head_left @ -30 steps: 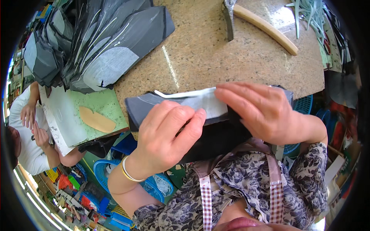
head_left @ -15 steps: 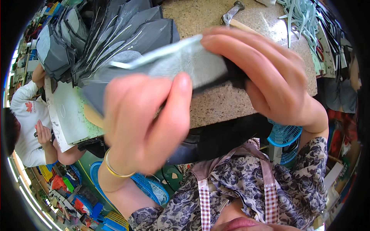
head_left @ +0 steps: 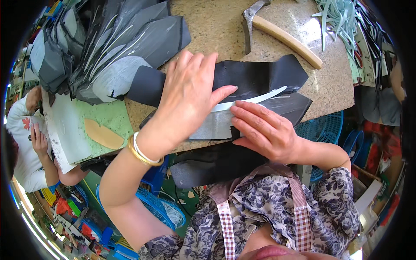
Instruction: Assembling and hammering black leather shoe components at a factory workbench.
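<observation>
Strip (head_left: 263,96) is slanting away rightward along a dark piece (head_left: 251,76) on the worktop (head_left: 212,26), left hand (head_left: 188,86), thumb spread, at its left end, right hand (head_left: 265,132), fingers together, touching its lower edge.

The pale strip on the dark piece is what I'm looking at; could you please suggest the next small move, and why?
I would probably slide the right hand along the pale strip toward its right end, pressing lightly: the fingertips sit at the strip's edge, that end is uncovered, and the left hand lies across the dark piece, seemingly able to steady it.
</observation>
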The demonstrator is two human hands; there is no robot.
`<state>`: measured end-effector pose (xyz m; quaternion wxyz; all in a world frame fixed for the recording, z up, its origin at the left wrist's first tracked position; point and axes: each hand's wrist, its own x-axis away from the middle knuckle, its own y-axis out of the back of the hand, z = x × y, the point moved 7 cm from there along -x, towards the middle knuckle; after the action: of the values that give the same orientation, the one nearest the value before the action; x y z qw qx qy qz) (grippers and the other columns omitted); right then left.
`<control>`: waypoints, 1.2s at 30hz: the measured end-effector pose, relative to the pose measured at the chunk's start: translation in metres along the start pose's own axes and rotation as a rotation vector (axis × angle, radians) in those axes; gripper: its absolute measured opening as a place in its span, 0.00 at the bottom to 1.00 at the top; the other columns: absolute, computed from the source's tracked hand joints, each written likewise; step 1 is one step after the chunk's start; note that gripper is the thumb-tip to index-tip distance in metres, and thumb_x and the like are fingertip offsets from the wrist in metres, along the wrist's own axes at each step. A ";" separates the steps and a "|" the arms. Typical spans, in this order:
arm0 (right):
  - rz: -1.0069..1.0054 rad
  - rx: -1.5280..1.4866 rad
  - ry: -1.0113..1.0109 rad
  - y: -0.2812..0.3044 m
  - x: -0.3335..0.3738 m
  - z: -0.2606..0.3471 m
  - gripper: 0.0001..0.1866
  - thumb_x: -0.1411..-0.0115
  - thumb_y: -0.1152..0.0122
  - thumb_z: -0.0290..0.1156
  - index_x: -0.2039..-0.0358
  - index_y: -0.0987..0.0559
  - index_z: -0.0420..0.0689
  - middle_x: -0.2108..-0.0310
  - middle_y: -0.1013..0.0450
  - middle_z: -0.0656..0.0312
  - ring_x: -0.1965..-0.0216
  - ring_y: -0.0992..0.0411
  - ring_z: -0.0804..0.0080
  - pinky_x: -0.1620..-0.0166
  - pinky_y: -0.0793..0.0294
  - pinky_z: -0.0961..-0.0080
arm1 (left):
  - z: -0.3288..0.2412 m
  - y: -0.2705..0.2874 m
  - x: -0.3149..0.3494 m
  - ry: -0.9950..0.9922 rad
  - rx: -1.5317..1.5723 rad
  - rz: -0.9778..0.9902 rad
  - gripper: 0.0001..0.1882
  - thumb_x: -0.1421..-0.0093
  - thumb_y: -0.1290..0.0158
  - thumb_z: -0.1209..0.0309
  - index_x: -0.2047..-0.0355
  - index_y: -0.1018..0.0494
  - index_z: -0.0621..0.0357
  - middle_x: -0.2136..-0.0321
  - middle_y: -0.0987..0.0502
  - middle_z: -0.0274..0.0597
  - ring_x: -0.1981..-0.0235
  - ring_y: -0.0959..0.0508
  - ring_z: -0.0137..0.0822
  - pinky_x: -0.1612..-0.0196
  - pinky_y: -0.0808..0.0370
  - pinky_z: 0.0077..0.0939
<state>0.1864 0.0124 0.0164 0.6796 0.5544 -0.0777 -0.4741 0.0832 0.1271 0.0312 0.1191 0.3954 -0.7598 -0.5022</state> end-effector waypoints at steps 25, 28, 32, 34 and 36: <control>-0.061 0.357 -0.102 0.057 0.022 -0.035 0.19 0.63 0.39 0.25 0.66 0.19 0.36 0.63 0.26 0.55 0.68 0.23 0.66 0.73 0.24 0.79 | -0.058 -0.013 0.040 -0.161 -0.140 0.195 0.29 0.45 0.41 0.73 0.41 0.31 0.56 0.74 0.32 0.40 0.74 0.31 0.39 0.68 0.29 0.31; -0.033 0.365 -0.077 0.051 0.022 -0.041 0.17 0.62 0.39 0.25 0.67 0.19 0.36 0.63 0.28 0.58 0.70 0.26 0.70 0.76 0.26 0.81 | -0.055 -0.013 0.034 -0.143 -0.101 0.179 0.26 0.43 0.43 0.73 0.42 0.30 0.57 0.75 0.31 0.41 0.76 0.30 0.40 0.71 0.29 0.33; 0.025 0.361 -0.015 0.045 0.017 -0.044 0.16 0.61 0.38 0.26 0.67 0.20 0.35 0.64 0.29 0.58 0.72 0.29 0.71 0.78 0.27 0.81 | -0.055 -0.015 0.029 -0.174 -0.196 0.216 0.24 0.42 0.44 0.68 0.46 0.29 0.65 0.75 0.31 0.37 0.75 0.29 0.34 0.69 0.28 0.24; 0.019 0.354 0.039 0.048 0.017 -0.045 0.16 0.61 0.38 0.26 0.68 0.20 0.34 0.64 0.29 0.57 0.72 0.28 0.71 0.78 0.26 0.81 | -0.055 -0.015 0.029 -0.174 -0.201 0.209 0.24 0.42 0.44 0.68 0.46 0.29 0.65 0.75 0.31 0.37 0.75 0.29 0.34 0.69 0.28 0.24; 0.016 0.344 0.092 0.054 0.017 -0.038 0.16 0.61 0.38 0.27 0.68 0.20 0.34 0.64 0.29 0.56 0.71 0.28 0.70 0.77 0.26 0.81 | -0.055 -0.015 0.029 -0.173 -0.205 0.204 0.24 0.41 0.44 0.68 0.46 0.29 0.66 0.75 0.31 0.37 0.75 0.29 0.34 0.69 0.28 0.24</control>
<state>0.2494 0.0218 0.0394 0.5815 0.6829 -0.1306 -0.4225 0.1035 0.0670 0.0374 0.1435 0.2574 -0.7481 -0.5945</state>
